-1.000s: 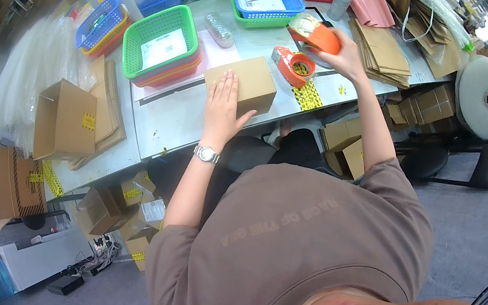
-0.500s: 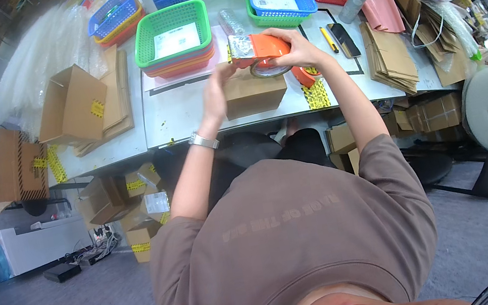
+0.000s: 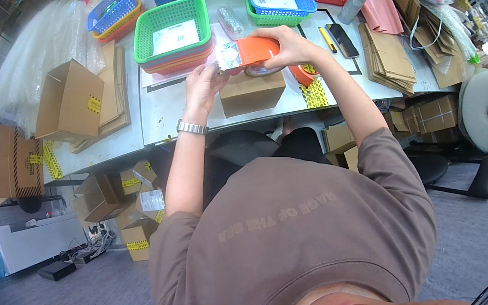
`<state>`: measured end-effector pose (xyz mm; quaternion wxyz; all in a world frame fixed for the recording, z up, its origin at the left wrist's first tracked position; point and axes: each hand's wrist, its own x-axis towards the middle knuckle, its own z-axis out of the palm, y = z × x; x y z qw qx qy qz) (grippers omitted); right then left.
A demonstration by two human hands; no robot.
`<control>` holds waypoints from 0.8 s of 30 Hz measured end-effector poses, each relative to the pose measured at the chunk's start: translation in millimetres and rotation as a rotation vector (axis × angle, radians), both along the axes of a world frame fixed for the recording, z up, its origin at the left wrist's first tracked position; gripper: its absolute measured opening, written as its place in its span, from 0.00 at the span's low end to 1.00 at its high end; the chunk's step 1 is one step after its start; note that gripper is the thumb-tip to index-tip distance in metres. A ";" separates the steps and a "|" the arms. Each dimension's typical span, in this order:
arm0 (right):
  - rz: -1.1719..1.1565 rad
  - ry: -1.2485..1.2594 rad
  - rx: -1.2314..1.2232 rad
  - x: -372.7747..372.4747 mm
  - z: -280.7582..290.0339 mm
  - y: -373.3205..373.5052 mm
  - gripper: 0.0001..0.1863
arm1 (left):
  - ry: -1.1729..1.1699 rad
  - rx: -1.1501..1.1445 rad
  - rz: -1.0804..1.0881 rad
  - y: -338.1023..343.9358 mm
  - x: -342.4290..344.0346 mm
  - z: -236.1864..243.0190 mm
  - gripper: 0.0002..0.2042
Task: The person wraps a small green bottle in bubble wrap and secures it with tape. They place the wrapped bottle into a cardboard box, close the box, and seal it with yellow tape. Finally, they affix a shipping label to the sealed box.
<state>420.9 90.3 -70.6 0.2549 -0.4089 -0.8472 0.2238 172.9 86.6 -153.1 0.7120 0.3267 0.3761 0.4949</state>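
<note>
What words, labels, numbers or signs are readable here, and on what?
Printed wording isn't copied here, only located:
Brown shirt: faint lettering, upside down.
Yellow tape strip on the table: black print, too small to read.
White sheet in the green basket: too small to read.

I wear this wide fisheye view on my head, on the near side of the worktable [image 3: 176, 109] and higher than its top. It looks steeply down and forward: my shirt [image 3: 288, 228] sits closest, this side of the worktable, while my left hand [image 3: 203, 87] and right hand [image 3: 290, 46], above it, lie farther off.
</note>
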 end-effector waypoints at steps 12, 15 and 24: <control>-0.072 -0.369 -0.039 -11.9 24.0 -2.8 0.34 | 0.118 -0.082 0.149 -4.3 -61.1 -42.4 0.47; -0.064 -0.429 -0.018 -20.8 24.6 2.5 0.32 | 0.049 -0.126 0.211 -11.1 -49.6 -53.2 0.51; -0.091 -0.549 -0.009 -45.5 29.8 2.8 0.32 | 0.217 -0.117 0.390 -18.8 -16.5 -74.1 0.53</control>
